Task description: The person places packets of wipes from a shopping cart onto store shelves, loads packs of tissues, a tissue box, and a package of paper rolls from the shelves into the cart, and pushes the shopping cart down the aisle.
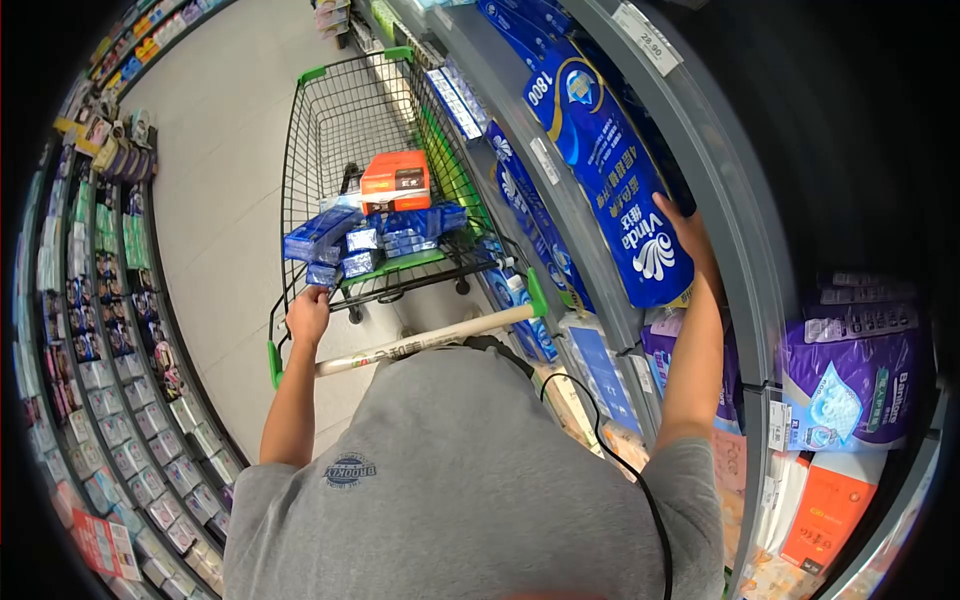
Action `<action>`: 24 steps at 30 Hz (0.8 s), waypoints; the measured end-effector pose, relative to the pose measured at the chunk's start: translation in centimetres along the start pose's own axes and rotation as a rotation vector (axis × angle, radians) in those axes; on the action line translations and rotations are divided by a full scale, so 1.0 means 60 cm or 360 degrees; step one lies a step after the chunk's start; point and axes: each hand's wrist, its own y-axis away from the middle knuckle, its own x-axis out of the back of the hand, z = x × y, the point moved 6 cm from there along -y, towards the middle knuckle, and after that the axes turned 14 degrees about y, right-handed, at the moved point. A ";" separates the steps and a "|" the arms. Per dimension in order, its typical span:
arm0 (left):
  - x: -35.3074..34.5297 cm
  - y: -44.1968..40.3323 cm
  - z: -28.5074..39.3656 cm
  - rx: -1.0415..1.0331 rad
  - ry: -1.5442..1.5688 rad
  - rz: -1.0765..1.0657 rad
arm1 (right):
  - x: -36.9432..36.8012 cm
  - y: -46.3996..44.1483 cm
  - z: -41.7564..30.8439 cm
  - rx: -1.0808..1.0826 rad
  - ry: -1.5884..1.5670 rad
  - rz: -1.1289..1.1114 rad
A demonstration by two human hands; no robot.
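Note:
My right hand reaches to the shelf and grips the right edge of a large blue Vinda paper pack. Part of the hand is hidden at the pack's side. Low at the cart's near left corner, my left hand is closed on the end of a small blue tissue pack. Behind it, more blue packs lie in the wire shopping cart, together with an orange-red box-shaped pack. The cart's pale handle crosses just in front of my body, untouched by either hand.
Grey shelving runs close along my right, with a purple Banitore pack on it. Shelves of small packaged goods line the left side. Tiled floor stretches between. A black cable hangs by my right arm.

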 end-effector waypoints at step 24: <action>-0.031 0.068 0.012 0.0189 0.0077 0.0094 | 0.012 0.019 -0.117 0.0012 0.0387 -0.0324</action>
